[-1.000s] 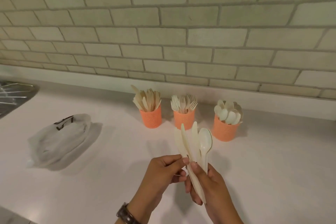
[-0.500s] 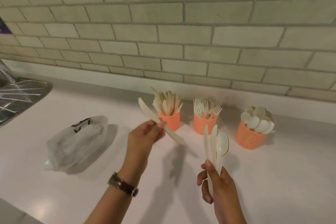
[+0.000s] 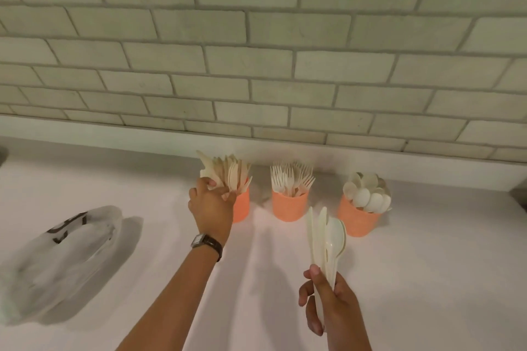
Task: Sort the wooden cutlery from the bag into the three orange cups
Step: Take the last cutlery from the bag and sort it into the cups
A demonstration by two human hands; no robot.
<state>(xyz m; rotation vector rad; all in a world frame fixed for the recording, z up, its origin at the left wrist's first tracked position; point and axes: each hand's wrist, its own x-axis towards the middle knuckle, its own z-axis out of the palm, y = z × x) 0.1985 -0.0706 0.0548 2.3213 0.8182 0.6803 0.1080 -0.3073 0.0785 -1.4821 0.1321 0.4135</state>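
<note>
So the left hand (image 3: 212, 205) is seen up at the left-centre of the frame, right at the rim of the knife cup (image 3: 241, 208), with thumb and fingers pinched on a knife (image 3: 206, 169) that is tipped in among the others there; whether it's been let go of yet can't really be told. A watch (image 3: 206, 242) is worn on that wrist. The right hand (image 3: 328, 302) is parked lower right, fingers curled round the handles of a bundle (image 3: 326, 236) of a few knives and spoons. The bit that matters: the bundle is held upright, long axes running toward the top of the frame, and its tips end just below and between the fork cup (image 3: 289, 208) and the spoon cup (image 3: 359, 221). So the spoon cup is up and to the right of the bundle and near it, while the knife cup is well off to the left, where the left hand already is. Probably the next piece gets plucked from the bundle, and the knives look better handled by the left hand, the spoons by whichever is nearer, likely the right. The bag (image 3: 57, 259) is lying flat-ish at lower left on the white surface (image 3: 427, 265), well apart from both hands, looking mostly emptied. All three cups are lined up under the tiled wall (image 3: 256, 65).
</note>
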